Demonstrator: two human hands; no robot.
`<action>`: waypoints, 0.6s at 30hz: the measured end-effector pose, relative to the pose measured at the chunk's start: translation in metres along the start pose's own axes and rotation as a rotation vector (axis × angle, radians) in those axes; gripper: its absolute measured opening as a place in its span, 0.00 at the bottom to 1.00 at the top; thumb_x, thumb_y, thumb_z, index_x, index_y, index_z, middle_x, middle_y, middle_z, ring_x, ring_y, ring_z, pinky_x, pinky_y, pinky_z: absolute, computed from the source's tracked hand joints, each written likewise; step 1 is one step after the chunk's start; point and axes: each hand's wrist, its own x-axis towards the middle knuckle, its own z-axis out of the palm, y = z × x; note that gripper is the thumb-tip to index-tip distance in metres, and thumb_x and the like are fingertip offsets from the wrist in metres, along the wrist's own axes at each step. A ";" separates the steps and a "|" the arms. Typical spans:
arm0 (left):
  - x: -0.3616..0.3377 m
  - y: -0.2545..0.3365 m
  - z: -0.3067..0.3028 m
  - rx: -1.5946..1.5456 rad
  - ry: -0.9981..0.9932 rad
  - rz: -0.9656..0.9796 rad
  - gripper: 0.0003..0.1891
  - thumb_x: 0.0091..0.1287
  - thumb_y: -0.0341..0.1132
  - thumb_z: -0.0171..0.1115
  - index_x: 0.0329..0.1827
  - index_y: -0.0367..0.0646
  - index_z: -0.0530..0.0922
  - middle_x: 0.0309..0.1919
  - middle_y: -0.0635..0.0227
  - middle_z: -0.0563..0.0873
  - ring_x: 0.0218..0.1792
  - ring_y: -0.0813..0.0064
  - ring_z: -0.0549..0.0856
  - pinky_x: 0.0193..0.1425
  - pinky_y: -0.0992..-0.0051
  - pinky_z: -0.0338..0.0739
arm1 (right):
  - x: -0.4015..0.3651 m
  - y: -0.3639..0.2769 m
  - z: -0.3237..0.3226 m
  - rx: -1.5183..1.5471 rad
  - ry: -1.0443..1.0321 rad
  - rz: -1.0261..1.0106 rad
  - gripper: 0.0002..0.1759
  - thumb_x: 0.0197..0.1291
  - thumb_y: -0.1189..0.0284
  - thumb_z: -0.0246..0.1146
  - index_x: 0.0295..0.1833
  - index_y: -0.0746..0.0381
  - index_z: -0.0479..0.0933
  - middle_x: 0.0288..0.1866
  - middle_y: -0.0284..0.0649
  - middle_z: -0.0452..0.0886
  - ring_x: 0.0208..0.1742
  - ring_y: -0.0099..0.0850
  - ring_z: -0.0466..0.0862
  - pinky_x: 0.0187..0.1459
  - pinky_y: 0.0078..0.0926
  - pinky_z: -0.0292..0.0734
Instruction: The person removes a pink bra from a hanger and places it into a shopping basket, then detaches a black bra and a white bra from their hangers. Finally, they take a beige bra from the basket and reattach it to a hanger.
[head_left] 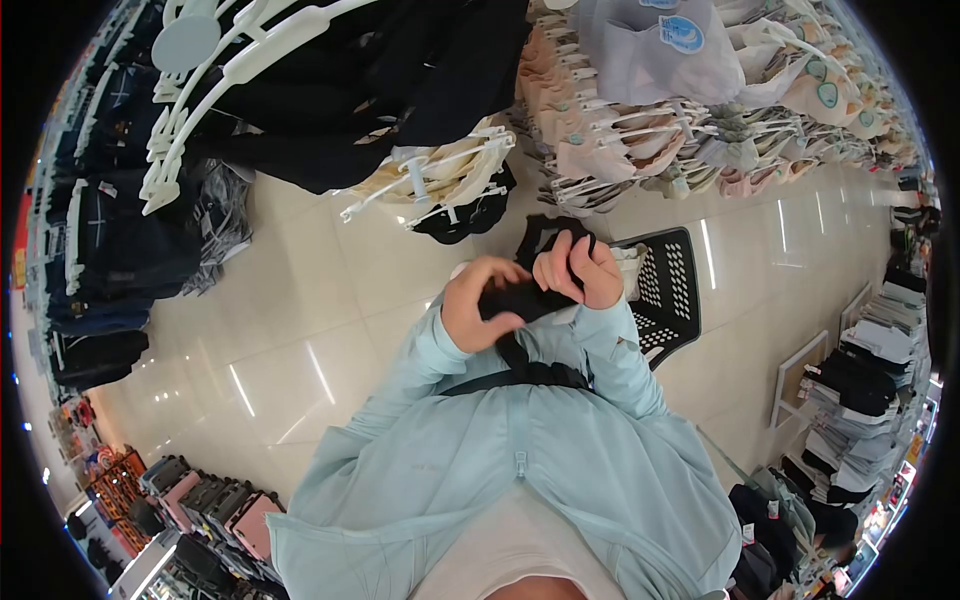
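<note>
Just beside the black basket [672, 285], the black garment [520, 300] is being pinched by the curled fingers of the left hand [472, 308] and the right hand [588, 272], its long axis running nearly upright; the right hand is nearer the basket.

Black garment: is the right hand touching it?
Touching. Head view shows the right hand gripping the black garment, fingers curled over the fabric.
</note>
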 end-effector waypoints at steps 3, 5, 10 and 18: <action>0.005 -0.006 -0.003 -0.151 0.133 -0.075 0.17 0.54 0.37 0.61 0.45 0.40 0.71 0.37 0.62 0.75 0.36 0.71 0.75 0.34 0.77 0.68 | -0.006 -0.009 0.005 0.084 -0.179 0.019 0.26 0.64 0.55 0.44 0.22 0.64 0.66 0.08 0.28 0.59 0.16 0.23 0.60 0.28 0.22 0.62; 0.011 -0.016 -0.005 0.144 0.246 -0.050 0.20 0.54 0.34 0.61 0.51 0.39 0.70 0.46 0.59 0.74 0.41 0.68 0.74 0.39 0.76 0.68 | -0.009 -0.012 0.010 0.089 -0.229 0.008 0.26 0.64 0.55 0.44 0.21 0.64 0.65 0.09 0.28 0.59 0.16 0.23 0.60 0.28 0.23 0.62; 0.030 -0.010 -0.007 0.485 0.167 0.218 0.22 0.46 0.33 0.67 0.46 0.41 0.75 0.44 0.61 0.77 0.44 0.60 0.75 0.46 0.70 0.69 | -0.011 -0.014 0.020 0.046 -0.292 0.016 0.26 0.64 0.55 0.46 0.21 0.64 0.65 0.09 0.28 0.59 0.17 0.24 0.62 0.27 0.20 0.62; 0.018 0.000 0.002 0.161 0.274 0.072 0.05 0.57 0.23 0.57 0.36 0.34 0.75 0.30 0.63 0.81 0.30 0.73 0.80 0.36 0.78 0.72 | -0.017 -0.008 0.026 0.131 -0.115 0.022 0.16 0.59 0.62 0.48 0.32 0.66 0.65 0.10 0.30 0.61 0.17 0.22 0.62 0.27 0.18 0.61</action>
